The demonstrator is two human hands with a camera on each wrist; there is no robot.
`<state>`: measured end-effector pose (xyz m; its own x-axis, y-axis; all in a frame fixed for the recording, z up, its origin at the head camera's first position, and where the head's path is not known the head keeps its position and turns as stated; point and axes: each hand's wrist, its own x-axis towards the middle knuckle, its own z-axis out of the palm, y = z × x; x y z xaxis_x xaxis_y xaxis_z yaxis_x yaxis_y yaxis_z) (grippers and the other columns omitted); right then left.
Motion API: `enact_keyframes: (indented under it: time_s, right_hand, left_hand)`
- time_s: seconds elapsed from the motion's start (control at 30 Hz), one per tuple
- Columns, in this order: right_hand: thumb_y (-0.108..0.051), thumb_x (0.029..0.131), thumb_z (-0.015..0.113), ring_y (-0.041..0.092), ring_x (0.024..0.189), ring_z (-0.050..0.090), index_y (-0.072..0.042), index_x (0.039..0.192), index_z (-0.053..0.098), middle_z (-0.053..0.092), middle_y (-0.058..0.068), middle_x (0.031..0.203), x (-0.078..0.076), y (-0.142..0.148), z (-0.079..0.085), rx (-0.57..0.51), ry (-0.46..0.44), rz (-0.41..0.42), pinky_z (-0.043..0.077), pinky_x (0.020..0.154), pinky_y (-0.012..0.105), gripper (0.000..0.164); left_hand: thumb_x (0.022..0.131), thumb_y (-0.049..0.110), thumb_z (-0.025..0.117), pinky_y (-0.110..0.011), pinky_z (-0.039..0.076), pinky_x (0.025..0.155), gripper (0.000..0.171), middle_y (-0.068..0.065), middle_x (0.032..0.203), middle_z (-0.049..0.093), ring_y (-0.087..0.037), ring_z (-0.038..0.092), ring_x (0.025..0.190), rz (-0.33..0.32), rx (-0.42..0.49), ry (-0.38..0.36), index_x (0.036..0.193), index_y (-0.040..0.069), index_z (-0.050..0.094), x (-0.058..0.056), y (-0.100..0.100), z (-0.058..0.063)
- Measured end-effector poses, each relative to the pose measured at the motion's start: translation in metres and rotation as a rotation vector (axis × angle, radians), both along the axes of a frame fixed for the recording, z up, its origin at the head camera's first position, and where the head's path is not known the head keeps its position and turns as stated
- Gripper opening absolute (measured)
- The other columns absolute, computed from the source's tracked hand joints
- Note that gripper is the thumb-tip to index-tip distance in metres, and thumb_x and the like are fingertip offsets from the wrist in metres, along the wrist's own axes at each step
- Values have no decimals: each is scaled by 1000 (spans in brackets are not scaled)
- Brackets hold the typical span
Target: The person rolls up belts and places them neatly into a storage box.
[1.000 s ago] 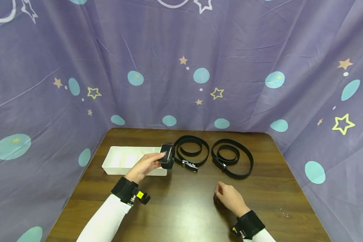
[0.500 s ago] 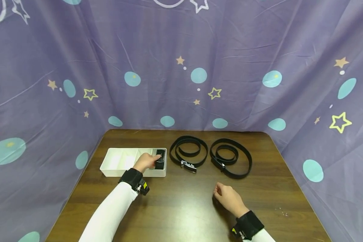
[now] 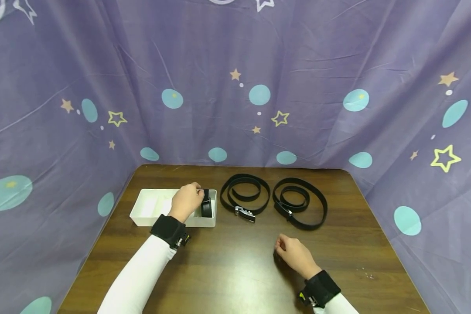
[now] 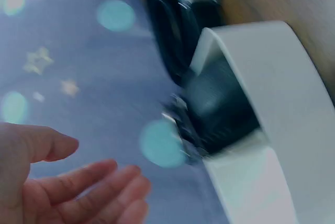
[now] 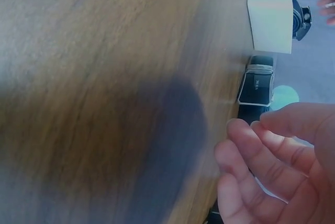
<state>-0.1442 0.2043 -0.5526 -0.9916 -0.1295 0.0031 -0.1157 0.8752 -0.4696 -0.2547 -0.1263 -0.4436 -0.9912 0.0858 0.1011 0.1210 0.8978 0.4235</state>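
A rolled black belt [image 3: 206, 206] stands in the right-end compartment of a white divided box [image 3: 142, 211]. My left hand [image 3: 186, 201] is over the box just left of that belt. In the left wrist view, its thumb and fingers are spread apart and hold nothing, with a gap between them and the blurred rolled belt [image 4: 225, 106]. Over the table at the front right, my right hand [image 3: 296, 256] keeps its fingers loosely curled. Nothing is between thumb and fingertips in the right wrist view, where a belt buckle [image 5: 256, 85] shows beyond the hand [image 5: 272, 169].
Two more black belts lie loosely coiled to the right of the box: one with a silver buckle [image 3: 245, 214] and another coiled belt [image 3: 304, 226] farther right. The wooden table [image 3: 227, 270] ends at a purple curtain [image 3: 220, 117] behind. Small pale specks [image 3: 366, 274] lie at the right.
My left hand brought the rolled belt from above the box's right end down into the compartment, then let go and drew slightly back and left. The right hand has stayed nearly still.
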Motion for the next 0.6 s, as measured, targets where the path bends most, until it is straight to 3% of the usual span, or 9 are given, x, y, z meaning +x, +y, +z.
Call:
enact_keyframes:
  time_s: [0.1,0.17,0.27,0.43,0.6]
  right_hand:
    - [-13,86,65,7,54,41,-19,77,54,44,-10,62,-1,-2,1,1,-2,4,31,49,26,16]
    - [-13,86,65,7,55,41,-19,78,54,45,-10,62,-1,-2,1,2,1,6,31,49,26,15]
    - [-12,86,65,7,54,41,-18,78,54,45,-9,62,0,-3,2,5,8,8,31,49,25,15]
    - [-14,86,65,7,54,42,-19,78,54,45,-10,61,2,-5,1,9,-6,35,33,48,25,15]
    - [-15,87,65,6,60,46,-18,82,57,52,-10,68,-15,0,13,68,-150,267,39,53,26,10]
  left_hand:
    - [92,22,56,-38,50,57,22,-8,85,71,-21,63,66,-83,-11,70,99,8,70,19,13,7]
    - [91,21,59,-35,48,55,16,-3,79,69,-15,59,62,-157,-25,90,92,11,71,34,25,2]
    - [88,20,62,-31,47,54,11,2,74,66,-10,57,62,-281,-73,108,82,14,70,55,39,-20]
    - [85,17,63,-25,39,45,19,8,61,54,-5,47,53,-414,-153,30,66,17,61,90,51,-68]
    - [83,18,63,-24,34,43,26,12,56,45,-3,39,49,-454,-163,-81,59,21,52,111,50,-95]
